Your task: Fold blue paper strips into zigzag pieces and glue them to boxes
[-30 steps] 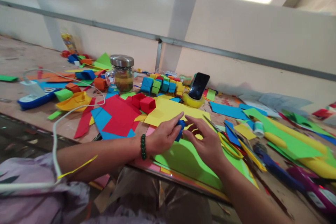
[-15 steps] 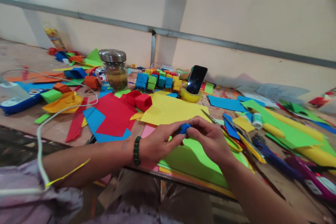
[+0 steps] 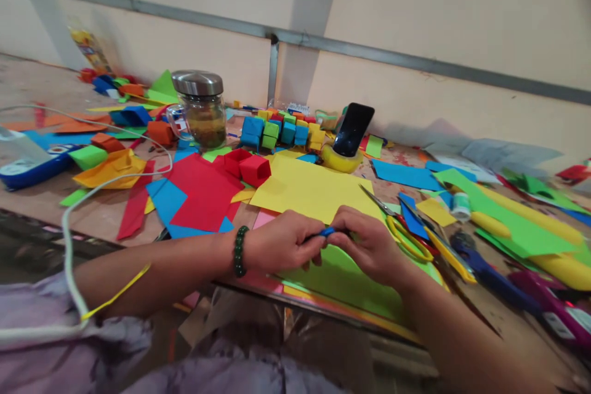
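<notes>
A small blue piece (image 3: pixel 327 232) is pinched between both hands; only a sliver shows, and its material is hard to make out. My left hand (image 3: pixel 289 240), with a dark green bead bracelet at the wrist, is closed on its left end. From the other side my right hand (image 3: pixel 367 243) grips it between thumb and fingers. Beneath the hands lie green paper sheets (image 3: pixel 355 289), with a yellow sheet (image 3: pixel 309 188) just beyond. Yellow-handled scissors (image 3: pixel 406 237) rest right of my right hand.
Red paper boxes (image 3: pixel 247 166) and small coloured paper cubes (image 3: pixel 289 129) sit farther back. A lidded glass mug (image 3: pixel 203 114) stands at left, a phone (image 3: pixel 354 129) leans on a yellow tape roll (image 3: pixel 341 159). A white cable (image 3: pixel 69 240) crosses the left side; a purple tool (image 3: pixel 554 305) lies right.
My fingers have closed further round the blue piece, so less of it shows and it looks flatter. The camera view has shifted slightly.
</notes>
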`<action>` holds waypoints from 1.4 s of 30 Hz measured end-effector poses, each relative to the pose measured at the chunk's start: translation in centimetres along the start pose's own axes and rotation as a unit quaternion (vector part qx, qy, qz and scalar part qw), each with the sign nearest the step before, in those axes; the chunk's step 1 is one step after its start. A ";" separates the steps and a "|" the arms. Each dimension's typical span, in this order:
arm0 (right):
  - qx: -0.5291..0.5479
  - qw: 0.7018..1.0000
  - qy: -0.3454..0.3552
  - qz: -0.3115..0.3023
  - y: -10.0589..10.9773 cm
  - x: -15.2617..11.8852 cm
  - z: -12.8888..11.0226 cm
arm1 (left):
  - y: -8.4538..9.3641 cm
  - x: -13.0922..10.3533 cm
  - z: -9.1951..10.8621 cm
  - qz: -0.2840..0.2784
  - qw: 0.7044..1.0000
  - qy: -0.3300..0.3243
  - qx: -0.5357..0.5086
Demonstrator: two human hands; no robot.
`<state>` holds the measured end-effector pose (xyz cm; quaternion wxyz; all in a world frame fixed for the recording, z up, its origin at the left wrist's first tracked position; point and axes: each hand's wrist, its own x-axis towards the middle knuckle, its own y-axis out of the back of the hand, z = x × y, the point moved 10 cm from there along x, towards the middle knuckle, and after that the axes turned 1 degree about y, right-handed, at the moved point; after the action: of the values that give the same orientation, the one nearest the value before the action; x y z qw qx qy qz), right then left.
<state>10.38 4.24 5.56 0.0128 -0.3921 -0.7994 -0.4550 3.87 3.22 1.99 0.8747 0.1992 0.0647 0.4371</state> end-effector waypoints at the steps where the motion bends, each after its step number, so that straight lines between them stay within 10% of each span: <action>1: 0.023 0.999 -0.022 0.030 0.4 0.0 0.5 | 0.2 0.2 -0.2 -0.003 0.999 0.012 -0.050; 9: 0.196 0.923 -0.154 0.294 1.5 -1.6 3.0 | 2.4 1.0 -0.6 0.093 0.991 -0.011 -0.092; 15: 0.212 0.931 -0.131 0.266 0.3 -1.4 2.4 | 0.8 1.1 -1.1 0.082 0.982 -0.022 -0.170; 27: 0.030 0.994 -0.108 0.011 -1.6 0.0 2.2 | 1.6 0.8 -1.2 0.096 0.995 0.004 0.035; 34: 0.129 0.976 -0.137 0.113 0.5 -0.2 3.1 | 0.5 0.5 -1.1 0.043 0.956 0.012 0.289; 42: 0.068 0.970 -0.098 0.213 2.1 -1.0 1.6 | 2.3 0.2 -0.1 0.139 0.982 -0.026 0.129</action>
<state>12.97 5.36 5.80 0.0576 -0.5940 -0.7242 -0.3456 2.29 4.65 2.86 0.7740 0.3282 0.0698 0.5370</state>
